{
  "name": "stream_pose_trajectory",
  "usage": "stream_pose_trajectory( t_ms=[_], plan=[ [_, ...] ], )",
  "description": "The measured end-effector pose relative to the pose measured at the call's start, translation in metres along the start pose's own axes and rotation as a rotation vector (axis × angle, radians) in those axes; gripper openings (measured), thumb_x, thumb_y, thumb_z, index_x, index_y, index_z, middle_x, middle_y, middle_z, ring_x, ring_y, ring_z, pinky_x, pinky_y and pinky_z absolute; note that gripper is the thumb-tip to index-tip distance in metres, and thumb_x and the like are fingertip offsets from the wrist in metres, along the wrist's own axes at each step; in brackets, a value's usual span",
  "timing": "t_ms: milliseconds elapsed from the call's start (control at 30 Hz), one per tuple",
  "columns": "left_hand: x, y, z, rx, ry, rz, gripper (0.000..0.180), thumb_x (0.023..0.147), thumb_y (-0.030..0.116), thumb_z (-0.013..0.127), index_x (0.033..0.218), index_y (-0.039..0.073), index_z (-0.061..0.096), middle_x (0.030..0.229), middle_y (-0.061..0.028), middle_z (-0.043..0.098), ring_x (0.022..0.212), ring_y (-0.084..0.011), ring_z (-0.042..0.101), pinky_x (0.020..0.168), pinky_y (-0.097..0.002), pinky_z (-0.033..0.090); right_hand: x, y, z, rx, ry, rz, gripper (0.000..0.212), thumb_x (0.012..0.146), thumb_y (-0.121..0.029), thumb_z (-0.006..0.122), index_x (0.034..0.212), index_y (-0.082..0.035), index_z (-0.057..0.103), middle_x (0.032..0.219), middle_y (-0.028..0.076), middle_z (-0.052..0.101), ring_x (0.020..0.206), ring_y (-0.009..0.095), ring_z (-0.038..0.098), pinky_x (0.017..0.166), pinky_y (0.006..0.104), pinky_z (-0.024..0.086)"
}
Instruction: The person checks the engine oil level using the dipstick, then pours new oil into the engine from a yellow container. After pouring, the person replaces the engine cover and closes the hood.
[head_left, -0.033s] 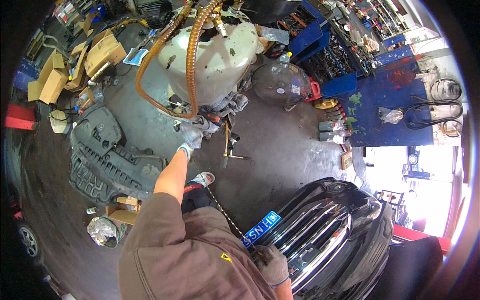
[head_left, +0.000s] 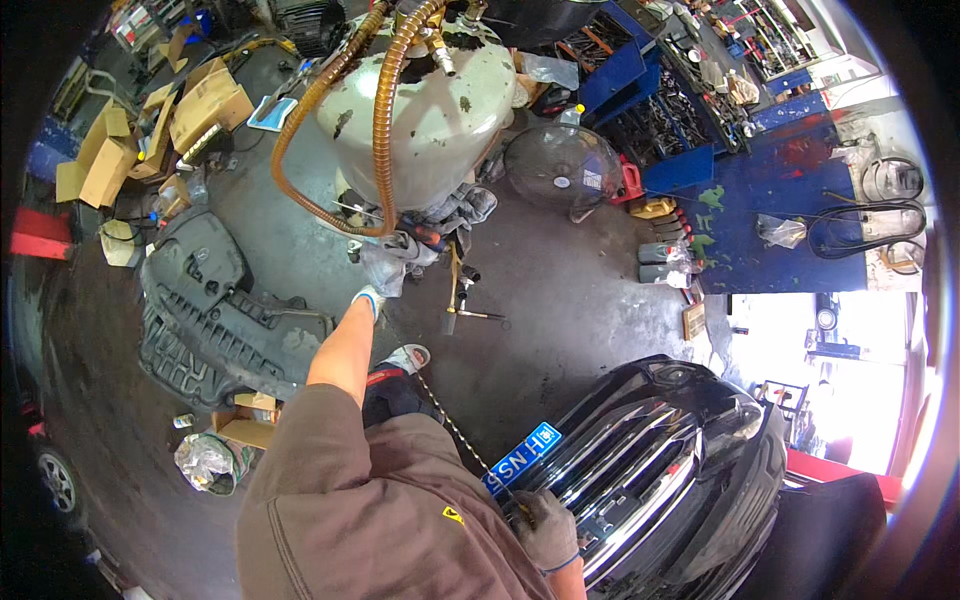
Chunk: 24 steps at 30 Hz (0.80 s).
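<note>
My right hand [head_left: 548,532], in a grey glove, is closed around a thin dark-and-pale patterned cord [head_left: 452,425] beside the black car bumper [head_left: 690,400] with its chrome grille. The cord runs up from this hand past my shoe. My left arm stretches forward, and my left hand [head_left: 384,274], also gloved in grey with a white and blue cuff, is at the foot of a pale, chipped tank [head_left: 420,120]. Grey rags [head_left: 455,212] and a black-and-orange handle [head_left: 427,237] lie close to it. Its fingers do not show clearly.
An amber ribbed hose [head_left: 384,130] loops down from the tank. A black plastic undertray [head_left: 215,320] lies to the left, near cardboard boxes [head_left: 205,108] and a waste bin [head_left: 212,463]. A round fan [head_left: 562,165], bottles [head_left: 665,262] and blue tool drawers [head_left: 625,80] stand at the far right.
</note>
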<state>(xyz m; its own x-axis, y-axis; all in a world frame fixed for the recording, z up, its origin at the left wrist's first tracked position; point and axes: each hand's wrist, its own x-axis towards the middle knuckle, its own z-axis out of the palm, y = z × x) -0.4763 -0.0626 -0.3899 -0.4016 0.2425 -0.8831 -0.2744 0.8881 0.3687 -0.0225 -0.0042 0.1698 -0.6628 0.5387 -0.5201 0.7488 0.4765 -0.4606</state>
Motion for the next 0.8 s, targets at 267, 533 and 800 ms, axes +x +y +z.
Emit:
stream_pose_trajectory(
  t_ms=[267, 533, 800],
  plan=[
    [-0.023, -0.002, -0.073, -0.133, 0.287, -0.040, 0.060, 0.103, 0.045, 0.058, 0.142, 0.001, 0.069, 0.153, -0.0223, 0.064, 0.148, -0.0344, 0.057, 0.116, -0.0464, 0.046, -0.010, 0.017, 0.001, -0.011, 0.043, 0.115, 0.032, 0.085, -0.013, 0.076, 0.117, -0.010, 0.078, 0.109, 0.017, 0.073, 0.094, 0.041, 0.075, 0.081, 0.0485, 0.062],
    [-0.004, 0.017, -0.054, -0.873, -0.014, 0.117, 0.050, 0.107, 0.046, 0.054, 0.125, 0.005, 0.074, 0.133, -0.0151, 0.075, 0.114, -0.0340, 0.068, 0.103, -0.0455, 0.048, -0.011, 0.008, -0.001, -0.021, 0.059, 0.170, 0.031, 0.087, -0.013, 0.073, 0.117, -0.009, 0.078, 0.107, 0.018, 0.072, 0.095, 0.043, 0.074, 0.083, 0.0493, 0.061],
    [-0.007, 0.023, -0.038, -1.134, 0.037, 0.024, 0.049, 0.111, 0.048, 0.045, 0.128, 0.011, 0.073, 0.141, -0.0095, 0.072, 0.127, -0.0286, 0.062, 0.110, -0.0420, 0.044, -0.008, -0.018, -0.006, 0.050, 0.046, 0.153, 0.029, 0.088, -0.008, 0.075, 0.115, -0.001, 0.078, 0.102, 0.021, 0.072, 0.094, 0.043, 0.074, 0.083, 0.0467, 0.059]
  ],
)
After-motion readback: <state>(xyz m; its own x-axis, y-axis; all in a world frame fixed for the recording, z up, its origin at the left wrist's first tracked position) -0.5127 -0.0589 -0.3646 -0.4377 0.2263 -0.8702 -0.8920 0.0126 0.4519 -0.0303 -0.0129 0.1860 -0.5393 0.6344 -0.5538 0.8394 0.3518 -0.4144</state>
